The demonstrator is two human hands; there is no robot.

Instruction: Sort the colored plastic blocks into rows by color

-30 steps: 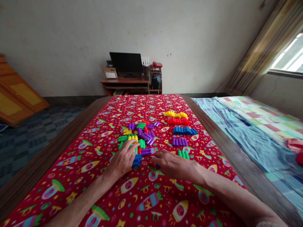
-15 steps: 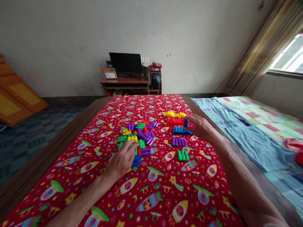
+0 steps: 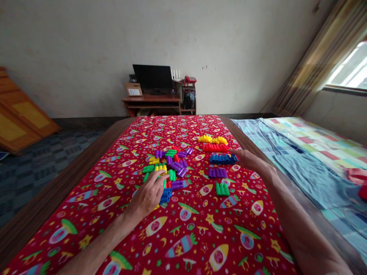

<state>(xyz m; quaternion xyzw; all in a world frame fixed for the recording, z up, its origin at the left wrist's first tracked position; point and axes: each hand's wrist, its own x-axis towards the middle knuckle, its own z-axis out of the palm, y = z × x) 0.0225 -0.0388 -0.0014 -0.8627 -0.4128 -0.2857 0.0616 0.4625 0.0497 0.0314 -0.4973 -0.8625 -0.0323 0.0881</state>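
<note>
My left hand [image 3: 150, 192] rests over a mixed pile of plastic tube-shaped blocks, palm down with its fingers stretched out. Around it lie green blocks [image 3: 148, 168], purple blocks [image 3: 177, 185] and blue blocks [image 3: 165, 195]. On the right, my right hand [image 3: 246, 158] pinches a dark blue block [image 3: 234, 158] at the right end of the blue row [image 3: 219, 158]. Farther off are a red row [image 3: 214, 148] and a yellow row [image 3: 212, 139]. Nearer to me lie a purple row [image 3: 217, 173] and a short green row [image 3: 222, 189].
A red patterned cloth [image 3: 120, 229] covers the table. To the right is a bed with a checked cover [image 3: 312, 141]. By the far wall stand a desk [image 3: 151, 98] and a monitor [image 3: 151, 78]; a wooden cabinet [image 3: 25, 110] is at left.
My right hand has lowered the blue block from above the red row to the right end of the blue row. My left hand stays in place on the pile.
</note>
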